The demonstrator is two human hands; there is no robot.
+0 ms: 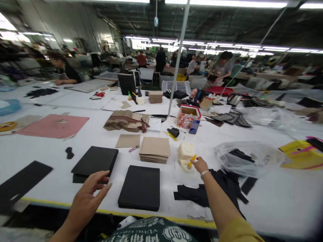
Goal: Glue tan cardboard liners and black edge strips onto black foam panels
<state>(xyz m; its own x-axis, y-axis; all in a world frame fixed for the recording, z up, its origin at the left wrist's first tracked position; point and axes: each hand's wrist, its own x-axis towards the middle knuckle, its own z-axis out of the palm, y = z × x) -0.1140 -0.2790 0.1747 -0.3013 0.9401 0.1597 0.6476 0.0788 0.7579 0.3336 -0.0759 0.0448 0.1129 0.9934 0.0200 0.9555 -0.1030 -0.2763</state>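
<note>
My right hand (pixel 200 165) grips a small yellow tool (pixel 191 161), its lower end inside a cut-open whitish plastic container (pixel 186 151). What the tool's tip touches is hidden. My left hand (pixel 90 191) hovers by the front right corner of a stack of black panels (pixel 94 161), its thumb and fingers apart and nothing between them. Between my hands lies a second stack of black panels (pixel 140 186), edges roughly lined up. Behind it sits a neat pile of tan cardboard pieces (pixel 154 148). Black fabric strips (pixel 224 186) spread under and beside my right forearm.
Pink-handled thread snips (pixel 134 148) lie beside a single tan sheet (pixel 128 140). Farther back are a tied cardboard bundle (pixel 126 121), a patterned box (pixel 188 116) and a phone (pixel 194 127). A clear plastic bag (pixel 249 156) is at right. A slanted metal pole (pixel 178 60) rises mid-table.
</note>
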